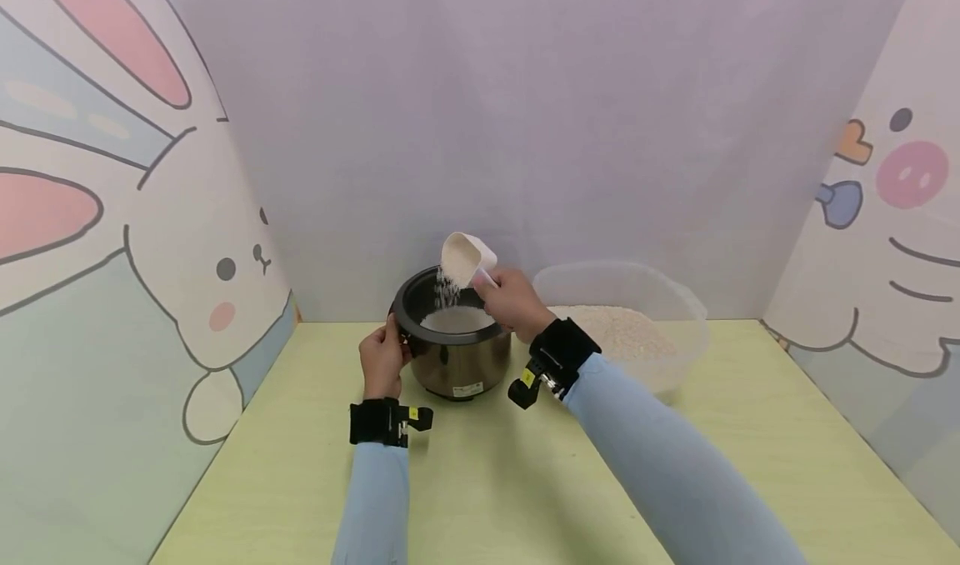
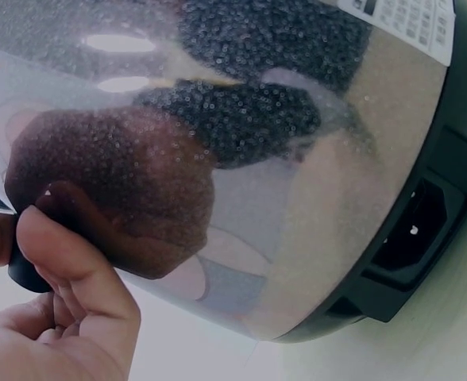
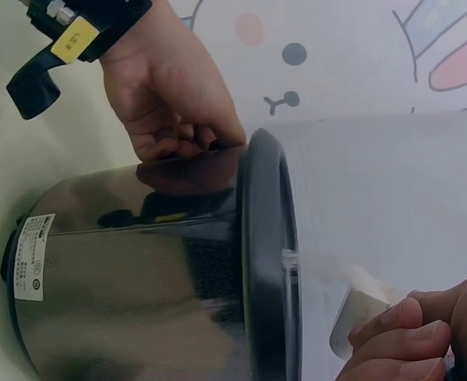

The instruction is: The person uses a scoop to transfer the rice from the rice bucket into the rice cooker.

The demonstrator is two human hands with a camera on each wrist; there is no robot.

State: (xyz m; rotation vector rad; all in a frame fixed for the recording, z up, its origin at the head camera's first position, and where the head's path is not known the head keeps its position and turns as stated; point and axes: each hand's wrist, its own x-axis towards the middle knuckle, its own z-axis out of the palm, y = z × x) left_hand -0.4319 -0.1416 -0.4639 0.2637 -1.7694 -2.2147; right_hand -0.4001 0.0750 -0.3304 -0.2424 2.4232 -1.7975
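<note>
A steel rice cooker pot (image 1: 453, 357) with a black rim stands on the pale green table (image 1: 480, 482). My left hand (image 1: 382, 361) grips its black side handle (image 2: 23, 270); the same hand (image 3: 174, 95) shows in the right wrist view against the pot (image 3: 138, 270). My right hand (image 1: 510, 298) holds a white scoop (image 1: 467, 258) by its handle, tilted over the pot's mouth. Rice grains (image 1: 447, 288) fall from it onto the rice inside (image 1: 456, 319). In the right wrist view my fingers (image 3: 408, 337) curl round the scoop handle (image 3: 357, 313).
A clear plastic tub (image 1: 678, 298) holding rice (image 1: 626, 332) sits just right of the pot. Cartoon-printed panels wall in the table at left, back and right. The pot's power socket (image 2: 412, 230) faces my left wrist.
</note>
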